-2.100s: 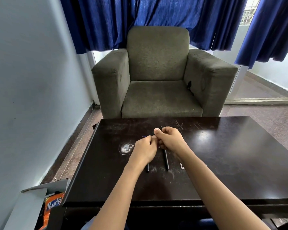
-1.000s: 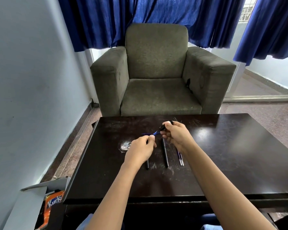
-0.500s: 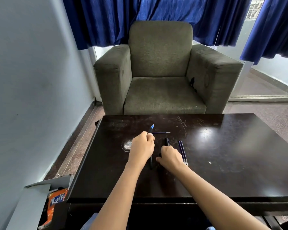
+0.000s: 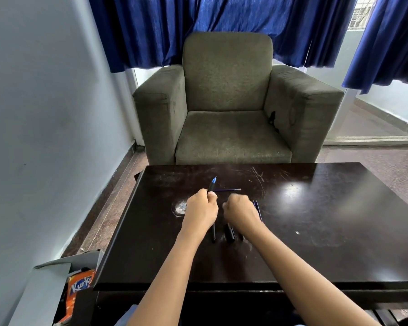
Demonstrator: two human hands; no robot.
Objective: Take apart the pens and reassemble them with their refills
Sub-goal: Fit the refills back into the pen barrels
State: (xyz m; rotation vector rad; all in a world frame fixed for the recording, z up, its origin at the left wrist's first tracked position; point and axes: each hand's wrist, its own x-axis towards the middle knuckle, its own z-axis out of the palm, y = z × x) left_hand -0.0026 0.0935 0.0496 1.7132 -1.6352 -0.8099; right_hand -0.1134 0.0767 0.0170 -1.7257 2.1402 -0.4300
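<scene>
Blue curtains (image 4: 222, 27), olive armchair (image 4: 229, 102)

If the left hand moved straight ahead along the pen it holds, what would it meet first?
Probably the thin refill lying crosswise on the table, just beyond the left hand. The pen is tilted up, though, so it may pass above it; past that only bare tabletop and the armchair show.

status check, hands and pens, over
Left hand shut on a pen, blue tip up. Right hand fisted low over pen parts on the table, grip unclear. One loose refill beyond. Nothing blocking.
</scene>
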